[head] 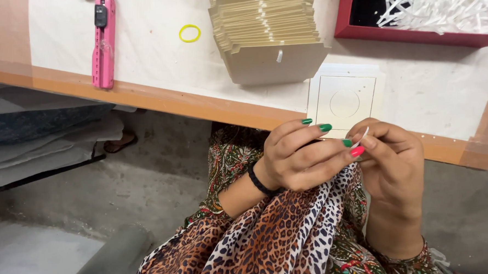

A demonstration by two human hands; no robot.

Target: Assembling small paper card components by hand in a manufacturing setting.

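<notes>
A: Checking hands first. Left hand [302,159] and right hand [390,161] meet just below the bench [160,97] edge, fingers of both pinched shut on a thin white strip [363,135]. Strip sits between the fingertips, at 6 o'clock from the white card [345,98].

B: Handling?

A: Judged v. light, flimsy, bends easily, prob. slips or creases if squeezed hard. Best held near its end w/ fingertips, as now. The card looks stiff, flat; take by an edge.

B: Surroundings?

A: Card stack [266,29] at 11 o'clock from the card, red tray [415,35] of white shreds at 1 o'clock, pink cutter [103,42] and yellow band [189,33] far toward 10.
</notes>
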